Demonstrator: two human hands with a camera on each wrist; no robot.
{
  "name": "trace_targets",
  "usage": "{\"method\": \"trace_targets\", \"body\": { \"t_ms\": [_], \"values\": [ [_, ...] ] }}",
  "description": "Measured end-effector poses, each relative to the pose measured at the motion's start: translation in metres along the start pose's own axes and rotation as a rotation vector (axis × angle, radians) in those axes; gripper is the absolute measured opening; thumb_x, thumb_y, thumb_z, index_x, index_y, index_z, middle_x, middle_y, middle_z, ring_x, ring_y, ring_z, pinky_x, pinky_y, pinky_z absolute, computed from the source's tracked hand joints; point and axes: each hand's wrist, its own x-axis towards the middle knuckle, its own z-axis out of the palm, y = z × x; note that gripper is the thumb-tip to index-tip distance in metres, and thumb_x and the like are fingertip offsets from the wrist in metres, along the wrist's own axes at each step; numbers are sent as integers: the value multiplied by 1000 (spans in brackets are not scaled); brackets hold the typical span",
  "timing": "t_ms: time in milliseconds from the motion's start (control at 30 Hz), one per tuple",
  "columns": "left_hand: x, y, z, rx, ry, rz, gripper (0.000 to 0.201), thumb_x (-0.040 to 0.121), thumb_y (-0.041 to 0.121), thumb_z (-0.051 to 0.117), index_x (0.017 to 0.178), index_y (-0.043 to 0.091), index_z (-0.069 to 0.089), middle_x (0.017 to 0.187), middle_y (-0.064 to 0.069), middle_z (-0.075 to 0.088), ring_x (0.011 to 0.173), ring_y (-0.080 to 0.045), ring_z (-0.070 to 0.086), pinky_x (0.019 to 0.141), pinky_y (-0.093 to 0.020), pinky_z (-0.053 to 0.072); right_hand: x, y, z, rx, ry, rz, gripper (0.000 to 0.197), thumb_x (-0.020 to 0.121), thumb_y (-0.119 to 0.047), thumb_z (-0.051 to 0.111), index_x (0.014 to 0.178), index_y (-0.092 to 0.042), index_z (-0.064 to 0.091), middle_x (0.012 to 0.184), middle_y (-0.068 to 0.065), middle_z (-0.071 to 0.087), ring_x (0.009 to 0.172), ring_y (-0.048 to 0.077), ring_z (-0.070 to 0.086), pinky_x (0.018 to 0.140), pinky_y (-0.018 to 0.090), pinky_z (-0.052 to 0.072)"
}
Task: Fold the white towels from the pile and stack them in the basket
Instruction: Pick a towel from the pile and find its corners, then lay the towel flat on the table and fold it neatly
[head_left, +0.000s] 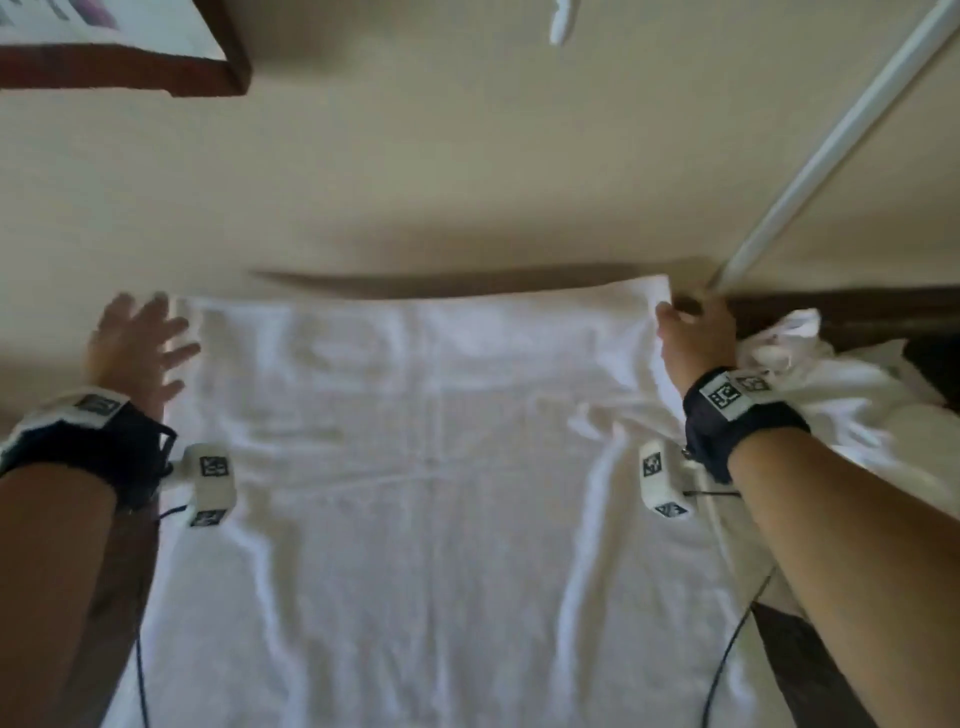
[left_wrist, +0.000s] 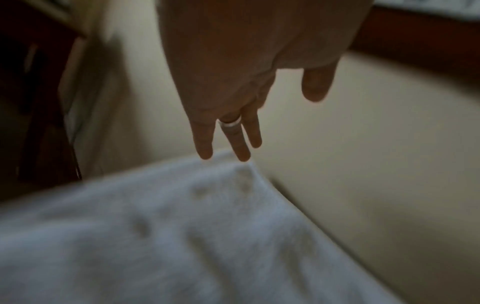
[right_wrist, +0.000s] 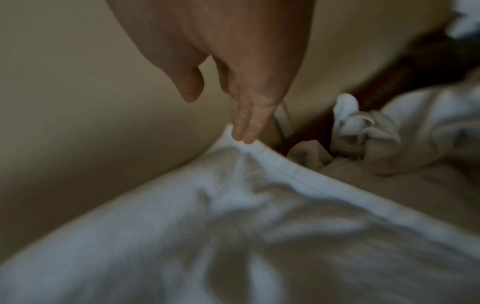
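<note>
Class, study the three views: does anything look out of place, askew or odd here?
Nothing is damaged or spilled. The spread white towel lies fairly square but wrinkled, bunching near the right hand. The crumpled white towel pile sits beside it; the left hand is open.

Towel (head_left: 431, 467) under my hands is white terry cloth, matt, nubbly loop pile w/ a flat woven hem band along the far edge, soft creases all over. Pile (head_left: 841, 384) to my right: same white cloth, crumpled. Table (head_left: 810, 654) edge is dark wood, smooth, slight sheen. Wall (head_left: 467, 156) is cream paint, matt, smooth. Rod (head_left: 831, 140) is white, smooth, semi-gloss; metal or plastic, can't tell. Ring (left_wrist: 230, 123) on my left hand looks like pale polished metal. Wrist straps (head_left: 737, 421): dark matt fabric.
</note>
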Motion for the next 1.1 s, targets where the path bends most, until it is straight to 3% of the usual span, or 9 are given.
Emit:
{"method": "trace_targets", "body": {
  "t_ms": [67,100,167,233,367,667,800,967,1100],
  "values": [
    [-9,-38,7,531,-151,93,48,93,22,66,138,11,55,129,-7,68,122,-25,61,104,-41,47,-26,36,19,-530,-154,-92,43,93,-34,54,132,-16,54,131,12,61,118,34,57,95,35,45],
    [-17,-61,7,786,-221,63,56,95,31,69,145,13,51,144,-12,56,133,-31,52,112,-45,40,-35,55,23,-700,-238,-147,42,95,-35,53,133,-17,53,136,11,56,121,34,54,95,38,45],
    [-32,-100,2,1064,-341,-13,74,90,48,70,154,30,37,164,-4,29,149,-30,31,120,-49,27,-54,81,26,-936,-380,-275,44,93,-39,49,133,-21,46,143,8,40,128,34,45,92,43,46],
    [-34,-116,2,1190,-401,10,82,88,58,67,156,42,25,170,3,4,155,-27,9,124,-51,16,-52,96,28,-1048,-419,-314,53,93,-43,48,141,-24,33,153,7,19,139,32,27,96,45,44],
    [-8,-106,18,1215,-365,60,84,89,56,66,158,41,21,170,4,-3,155,-27,3,124,-54,14,-30,84,41,-1113,-438,-229,68,96,-49,44,153,-24,16,163,7,-1,150,32,3,113,51,26],
    [53,-92,49,1016,-250,257,84,89,40,73,157,23,28,166,-4,22,150,-28,28,123,-51,23,44,71,59,-1072,-457,-200,84,88,-65,46,155,-31,9,165,3,-10,151,29,-5,120,52,13],
    [7,-107,43,1211,-319,266,76,94,50,62,158,28,27,169,-2,8,155,-24,13,123,-52,18,2,74,40,-1136,-459,-272,75,93,-54,49,155,-28,16,164,9,-1,151,29,3,118,51,21],
    [-79,-135,6,1228,-373,230,79,93,55,61,159,31,24,170,-2,4,155,-26,9,124,-51,18,-79,97,1,-1179,-562,-198,73,96,-47,49,156,-32,9,164,2,-7,151,24,5,116,45,28],
    [-134,-159,-32,1264,-420,240,81,92,55,62,159,30,24,170,-5,5,155,-28,11,123,-51,22,-145,121,-35,-1227,-593,-128,74,89,-51,51,153,-34,17,162,3,7,144,26,26,109,47,38]
  ]
}}
